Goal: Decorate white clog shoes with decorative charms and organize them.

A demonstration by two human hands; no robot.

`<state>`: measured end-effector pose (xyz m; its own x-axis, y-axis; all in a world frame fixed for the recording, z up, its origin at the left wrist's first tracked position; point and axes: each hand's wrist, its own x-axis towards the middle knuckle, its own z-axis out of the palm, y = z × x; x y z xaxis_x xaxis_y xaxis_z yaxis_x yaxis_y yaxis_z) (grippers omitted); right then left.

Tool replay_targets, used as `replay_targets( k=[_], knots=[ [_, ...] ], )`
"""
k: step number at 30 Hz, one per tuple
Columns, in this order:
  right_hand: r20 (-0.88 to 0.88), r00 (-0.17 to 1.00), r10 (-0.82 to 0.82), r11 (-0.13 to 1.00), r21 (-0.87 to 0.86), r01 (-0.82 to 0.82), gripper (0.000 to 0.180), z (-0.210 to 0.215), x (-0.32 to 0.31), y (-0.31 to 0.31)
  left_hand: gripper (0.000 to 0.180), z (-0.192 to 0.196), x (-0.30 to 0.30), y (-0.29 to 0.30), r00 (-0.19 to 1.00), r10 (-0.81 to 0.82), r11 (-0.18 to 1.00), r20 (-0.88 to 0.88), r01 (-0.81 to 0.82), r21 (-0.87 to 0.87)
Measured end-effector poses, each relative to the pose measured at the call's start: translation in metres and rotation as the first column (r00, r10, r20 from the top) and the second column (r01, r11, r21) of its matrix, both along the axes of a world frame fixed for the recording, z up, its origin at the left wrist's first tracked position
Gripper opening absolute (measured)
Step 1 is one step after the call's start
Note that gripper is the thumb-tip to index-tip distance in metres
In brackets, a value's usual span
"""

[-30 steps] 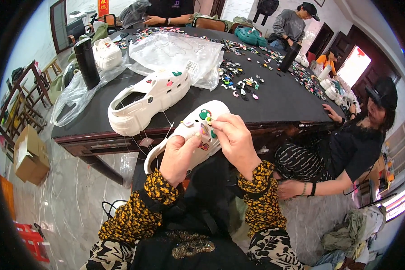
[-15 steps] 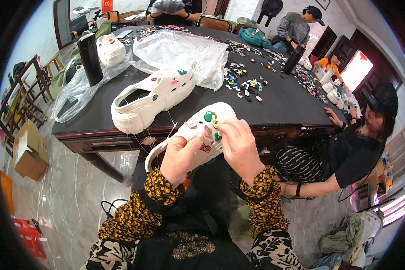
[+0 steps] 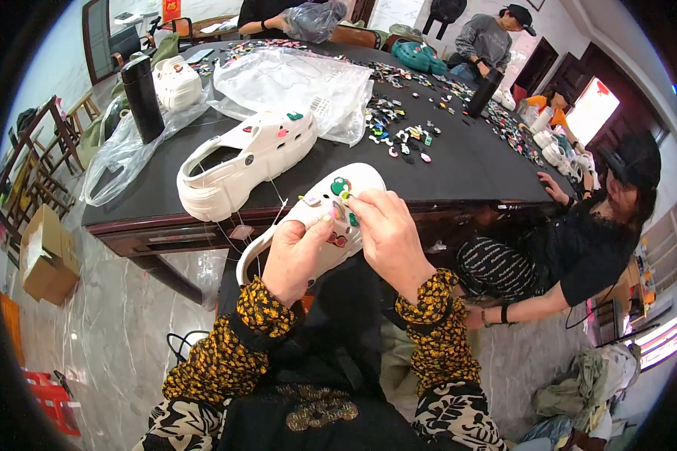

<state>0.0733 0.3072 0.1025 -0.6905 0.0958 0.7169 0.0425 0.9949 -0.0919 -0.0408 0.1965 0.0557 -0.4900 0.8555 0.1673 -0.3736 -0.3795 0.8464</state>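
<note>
left hand (image 3: 289, 259) closed on white clog (image 3: 332, 257) | right hand (image 3: 390, 237) pinching charm (image 3: 345, 195) on it | beyond: second clog (image 3: 282, 155), plastic bag (image 3: 293, 84), bottle (image 3: 142, 101)

head: head-worn left fisheye | faces down, forward | left hand (image 3: 289, 259), right hand (image 3: 391, 240) near | table (image 3: 459, 169) beyond

Premises appear to be a home-like room serving as a small workshop: large black counter (image 3: 447, 169) strewn with colourful charms (image 3: 399, 135), white clogs (image 3: 248, 169) at several places, people (image 3: 590, 240) around it, cardboard box (image 3: 51, 259), marbled floor (image 3: 128, 331)
</note>
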Motion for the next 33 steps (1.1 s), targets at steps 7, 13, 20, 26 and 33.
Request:
replay_targets(
  k=[7,13,20,26,33],
  knots=[
    [0.007,1.000,0.021,0.999,-0.047,-0.021,0.028,-0.004,0.003,0.008,0.023,0.002,0.001,0.002,1.000,-0.016,1.000,0.000,0.016,0.025],
    [0.081,0.996,-0.033,0.999,0.011,0.032,0.030,0.001,0.000,0.007,0.024,0.011,0.002,0.004,0.997,-0.003,1.000,0.076,0.003,-0.004],
    [0.085,0.996,-0.015,1.000,0.012,0.014,0.027,0.002,-0.002,0.009,0.025,0.004,-0.001,0.007,0.999,-0.005,1.000,0.044,0.005,0.012],
    [-0.034,0.992,0.122,0.956,-0.265,-0.126,0.019,0.002,0.003,0.023,0.024,0.002,0.002,0.002,0.999,-0.019,0.998,0.050,0.016,0.064],
    [-0.005,0.996,0.094,0.937,-0.338,-0.090,0.018,0.011,-0.004,0.014,0.026,0.003,-0.004,-0.003,0.992,-0.048,0.997,0.114,0.041,0.060]
  ],
)
